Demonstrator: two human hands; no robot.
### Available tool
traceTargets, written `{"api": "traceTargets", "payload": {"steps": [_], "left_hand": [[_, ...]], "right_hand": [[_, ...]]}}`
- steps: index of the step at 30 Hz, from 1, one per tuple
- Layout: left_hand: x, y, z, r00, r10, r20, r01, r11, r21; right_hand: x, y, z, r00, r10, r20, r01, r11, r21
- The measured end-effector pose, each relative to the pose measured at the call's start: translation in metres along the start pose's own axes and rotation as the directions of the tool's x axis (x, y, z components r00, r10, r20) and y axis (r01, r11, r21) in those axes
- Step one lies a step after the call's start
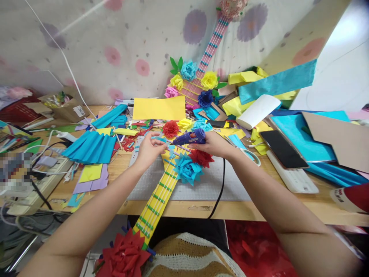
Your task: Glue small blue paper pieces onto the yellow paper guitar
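Note:
A yellow paper guitar [157, 198] with green frets lies on the grey cutting mat [201, 186], its red-flowered head hanging over the table's front edge. Blue [186, 170], red [170, 128] and yellow paper flowers sit on its body. My right hand [215, 144] grips a purple glue gun [190, 137], nozzle pointing left; its black cord [220, 186] drops over the table edge. My left hand [149, 148] pinches a thin blue strip [160, 139] just in front of the nozzle, above the guitar's body.
A second flowered paper guitar [201, 73] leans on the wall behind. Folded blue paper [90, 146], a yellow sheet [159, 108] and scraps lie to the left; a phone [284, 149], a white keyboard [292, 177], rolled paper and blue sheets to the right. A power strip with cables lies at the far left.

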State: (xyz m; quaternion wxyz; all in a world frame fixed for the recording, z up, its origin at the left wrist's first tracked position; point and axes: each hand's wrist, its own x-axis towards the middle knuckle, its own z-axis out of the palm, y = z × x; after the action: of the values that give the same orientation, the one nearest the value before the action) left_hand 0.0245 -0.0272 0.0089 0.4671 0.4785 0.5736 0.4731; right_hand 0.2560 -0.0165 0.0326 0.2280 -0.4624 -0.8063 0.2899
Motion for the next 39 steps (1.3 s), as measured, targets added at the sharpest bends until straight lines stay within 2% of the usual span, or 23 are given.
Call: {"api": "traceTargets", "payload": {"steps": [15,24,28,32,36,39], "left_hand": [[-0.006,0.009,0.003,0.999,-0.037,-0.003,0.037,0.999,0.010],[-0.003,0.004,0.002,1.000,-0.028,0.005,0.028,0.999,0.017],[-0.005,0.005,0.002,0.999,-0.007,0.045,0.008,1.000,-0.014],[-0.010,0.012,-0.007,0.997,0.030,0.076,-0.026,0.998,-0.050],[-0.010,0.019,-0.030,0.998,0.057,-0.021,-0.059,0.995,-0.077],[-0.008,0.021,-0.050,0.994,0.038,-0.103,-0.045,0.997,-0.070]], "right_hand": [[0.003,0.000,0.000,0.999,-0.002,-0.035,0.000,0.999,-0.037],[0.002,-0.003,-0.002,0.998,0.026,-0.055,-0.031,0.996,-0.082],[0.002,0.001,-0.002,0.997,0.020,-0.079,-0.019,1.000,0.012],[-0.002,0.012,-0.002,0.984,0.048,-0.173,-0.015,0.983,0.183],[-0.012,0.028,-0.005,0.952,0.212,-0.221,-0.123,0.925,0.361],[-0.020,0.042,-0.007,0.921,0.282,-0.269,-0.137,0.881,0.453]]}}
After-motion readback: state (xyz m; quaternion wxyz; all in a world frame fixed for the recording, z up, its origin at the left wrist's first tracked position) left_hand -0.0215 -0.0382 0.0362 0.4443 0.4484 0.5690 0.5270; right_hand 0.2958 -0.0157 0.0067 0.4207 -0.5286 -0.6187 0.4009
